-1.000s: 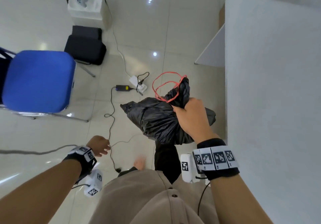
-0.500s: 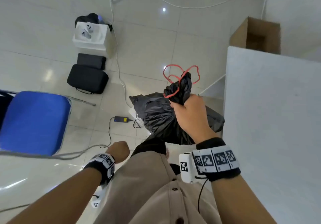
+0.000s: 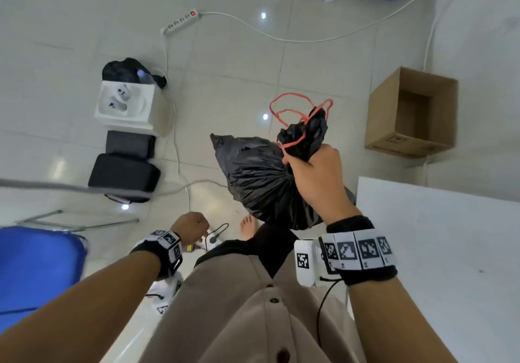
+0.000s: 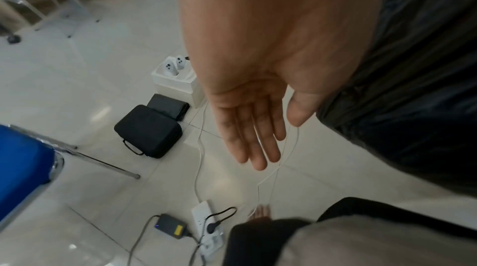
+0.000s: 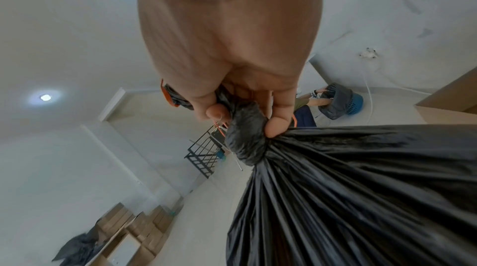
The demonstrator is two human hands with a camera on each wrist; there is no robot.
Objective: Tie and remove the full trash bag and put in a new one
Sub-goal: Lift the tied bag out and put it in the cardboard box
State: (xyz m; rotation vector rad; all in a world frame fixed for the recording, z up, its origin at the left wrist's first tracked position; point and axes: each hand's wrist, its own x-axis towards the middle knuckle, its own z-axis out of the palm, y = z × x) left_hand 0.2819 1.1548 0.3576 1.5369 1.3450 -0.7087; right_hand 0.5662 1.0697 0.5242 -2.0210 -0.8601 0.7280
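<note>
A sparse office-like room (tiled floor): blue chair (image 3: 33, 267), power strip (image 3: 181, 21), cardboard box (image 3: 410, 115).

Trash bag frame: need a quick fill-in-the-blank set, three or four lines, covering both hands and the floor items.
1. The right hand grips the black trash bag by its gathered ____.
2. The loops sticking out above the bag's neck are the colour ____.
3. The left hand holds ____; its fingers are straight.
4. The cardboard box on the floor is ____ at the top.

Missing words: neck; red; nothing; open
</note>
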